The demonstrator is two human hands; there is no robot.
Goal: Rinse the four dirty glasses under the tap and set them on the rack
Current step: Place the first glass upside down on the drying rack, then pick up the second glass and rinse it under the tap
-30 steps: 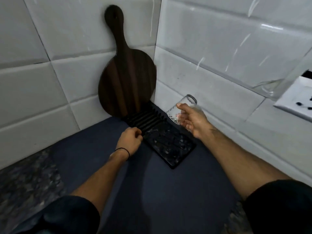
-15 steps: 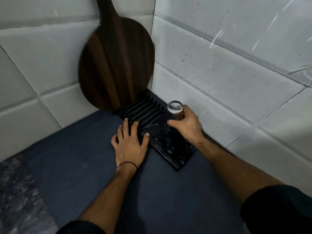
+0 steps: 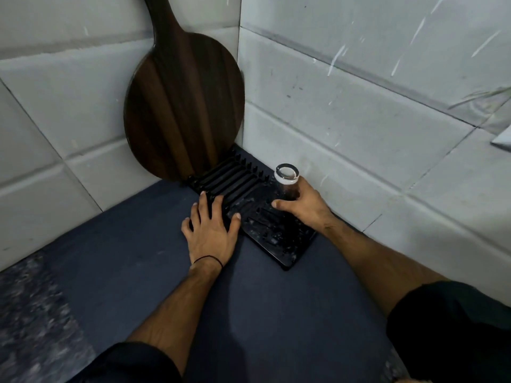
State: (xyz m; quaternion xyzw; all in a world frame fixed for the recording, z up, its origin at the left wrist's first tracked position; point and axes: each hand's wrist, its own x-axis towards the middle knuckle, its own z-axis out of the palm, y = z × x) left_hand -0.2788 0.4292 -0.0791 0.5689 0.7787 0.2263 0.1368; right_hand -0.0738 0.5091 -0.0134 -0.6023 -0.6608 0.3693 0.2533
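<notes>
At the far corner of the counter, where two tiled walls meet, a black rack lies on a dark blue mat. Its long right edge runs just beside the right wall. Its near corner juts out over the mat. A round wooden cutting board leans into the corner and against the left wall, with its lower rim at the slatted far end of the rack.

The glass stands on end over the right side of the rack, near the wall but apart from it, with what looks like its thick base uppermost. The right hand is curled round its lower part, thumb on the near-left side. The hand and the dark rack hide the bottom rim, so I cannot tell whether it is fully set down.

The left hand lies flat, fingers spread and straight, holding nothing. Its palm rests on the mat, and its fingertips and thumb reach onto the rack's left edge. A thin dark band circles that wrist.

The slats between the board and the glass are bare, as is the rack's flat near end. Near and left of the rack the mat stretches wide, and speckled stone counter shows beyond its left edge. Dark sleeves fill the near corners.
</notes>
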